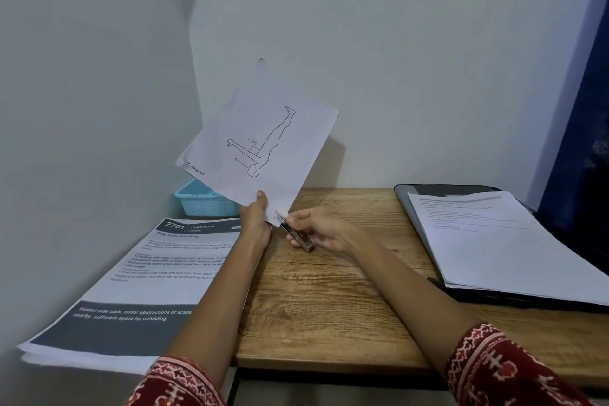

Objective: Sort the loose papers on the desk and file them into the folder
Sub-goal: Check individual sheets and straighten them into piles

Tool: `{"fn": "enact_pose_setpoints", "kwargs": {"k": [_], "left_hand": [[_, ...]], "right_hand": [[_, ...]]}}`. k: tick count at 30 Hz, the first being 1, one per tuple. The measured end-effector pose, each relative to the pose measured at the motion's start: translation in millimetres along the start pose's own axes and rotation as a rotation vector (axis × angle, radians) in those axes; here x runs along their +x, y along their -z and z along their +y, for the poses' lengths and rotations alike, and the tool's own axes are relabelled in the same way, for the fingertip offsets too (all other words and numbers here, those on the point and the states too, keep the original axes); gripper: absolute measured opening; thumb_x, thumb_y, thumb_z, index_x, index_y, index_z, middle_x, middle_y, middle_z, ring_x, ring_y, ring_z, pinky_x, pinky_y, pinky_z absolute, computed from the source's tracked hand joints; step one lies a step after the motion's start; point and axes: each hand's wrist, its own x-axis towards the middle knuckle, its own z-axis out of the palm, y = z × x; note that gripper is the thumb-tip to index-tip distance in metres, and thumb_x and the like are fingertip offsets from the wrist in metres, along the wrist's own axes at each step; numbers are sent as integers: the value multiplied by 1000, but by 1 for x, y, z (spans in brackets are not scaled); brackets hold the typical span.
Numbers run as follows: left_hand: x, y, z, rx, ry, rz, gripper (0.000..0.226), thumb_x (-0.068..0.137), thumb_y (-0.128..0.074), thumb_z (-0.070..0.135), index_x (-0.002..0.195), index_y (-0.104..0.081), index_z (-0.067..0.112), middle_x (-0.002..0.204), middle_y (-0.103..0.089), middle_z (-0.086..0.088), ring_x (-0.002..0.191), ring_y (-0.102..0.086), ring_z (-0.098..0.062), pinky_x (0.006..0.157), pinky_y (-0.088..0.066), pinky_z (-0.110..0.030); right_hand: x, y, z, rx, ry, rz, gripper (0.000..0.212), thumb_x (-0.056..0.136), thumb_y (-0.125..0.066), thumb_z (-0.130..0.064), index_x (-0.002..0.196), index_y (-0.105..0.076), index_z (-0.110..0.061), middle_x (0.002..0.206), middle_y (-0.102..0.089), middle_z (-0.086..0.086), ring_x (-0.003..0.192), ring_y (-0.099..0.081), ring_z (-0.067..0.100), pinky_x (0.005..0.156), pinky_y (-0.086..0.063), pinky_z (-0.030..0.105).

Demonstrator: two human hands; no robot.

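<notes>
My left hand (255, 219) pinches the bottom edge of a few white sheets (263, 138) and holds them upright above the desk; the top sheet shows a line drawing of a lying figure with one leg raised. My right hand (321, 229) grips a small metal stapler (299, 237) whose jaw sits at the sheets' lower corner. A dark open folder (415, 208) lies at the right of the desk with a stack of printed pages (501, 241) on it. More printed papers (148, 287) with a dark banner lie at the left.
The wooden desk (329, 300) stands against a white wall. A light blue plastic basket (206, 201) sits in the back left corner behind the held sheets. The left papers overhang the desk's left and front edges. A dark blue surface (580, 128) rises at the far right.
</notes>
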Motion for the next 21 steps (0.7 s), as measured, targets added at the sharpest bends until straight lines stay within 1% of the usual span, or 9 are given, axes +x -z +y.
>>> {"fn": "enact_pose_setpoints", "kwargs": {"k": [4, 7, 11, 13, 14, 16, 18, 19, 21], "left_hand": [[5, 0, -2, 11, 4, -3, 44, 94, -54, 19, 129, -43, -5, 126, -56, -18, 111, -57, -33, 93, -48, -42], [9, 1, -2, -4, 29, -53, 43, 95, -52, 19, 129, -44, -6, 123, -57, -17, 101, -58, -28, 86, -49, -37], [4, 1, -2, -94, 50, -168, 41, 97, -46, 14, 133, -41, -6, 132, -53, -17, 107, -56, -26, 92, -46, -36], [5, 4, -2, -137, 79, -265, 42, 98, -44, 15, 134, -41, -6, 134, -51, -15, 112, -55, -25, 95, -45, -36], [3, 5, -1, -149, 107, -341, 42, 98, -45, 18, 132, -42, -5, 132, -53, -14, 112, -55, -25, 94, -47, -36], [-5, 7, 3, -79, 141, -508, 45, 89, -57, 22, 126, -48, -3, 119, -59, -14, 103, -59, -23, 83, -55, -33], [-12, 8, 5, 18, 110, -600, 52, 73, -70, 12, 119, -49, -3, 99, -62, -14, 87, -62, -22, 67, -57, -28], [-14, 8, 5, 55, 79, -605, 50, 71, -70, 2, 117, -49, -4, 93, -61, -13, 83, -61, -22, 62, -56, -26], [-15, 9, 3, 79, 50, -574, 42, 75, -62, -12, 115, -50, -4, 91, -61, -13, 86, -60, -27, 59, -55, -24]], "right_hand": [[0, -1, -1, -7, 4, 17, 8, 91, -57, -2, 88, -64, -5, 79, -61, 11, 70, -61, 18, 61, -57, 26], [-1, -1, -2, -28, 10, 36, 10, 91, -57, 0, 86, -64, -6, 77, -60, 11, 67, -62, 17, 61, -57, 25], [0, 0, -2, -56, 12, 70, 10, 90, -58, 1, 87, -66, -6, 72, -60, 11, 61, -61, 16, 61, -56, 26], [0, 1, -3, -60, 10, 100, 8, 89, -59, 0, 93, -66, -2, 69, -60, 12, 56, -60, 15, 61, -55, 27], [0, 2, -4, -55, 7, 115, 11, 89, -59, 0, 98, -65, 0, 69, -60, 12, 55, -59, 15, 61, -55, 27], [-1, 4, -5, -36, 4, 139, 21, 89, -60, -1, 109, -63, 4, 70, -59, 12, 59, -58, 16, 60, -54, 26], [-2, 6, -5, -18, 7, 149, 25, 89, -60, -2, 114, -61, 4, 73, -59, 11, 63, -59, 17, 59, -54, 25], [-2, 7, -5, -13, 9, 151, 24, 89, -60, -1, 113, -62, 3, 74, -60, 11, 63, -59, 17, 60, -54, 25], [-3, 7, -5, -17, 17, 149, 16, 89, -60, 0, 104, -64, 1, 76, -61, 11, 62, -60, 17, 61, -54, 25]]}}
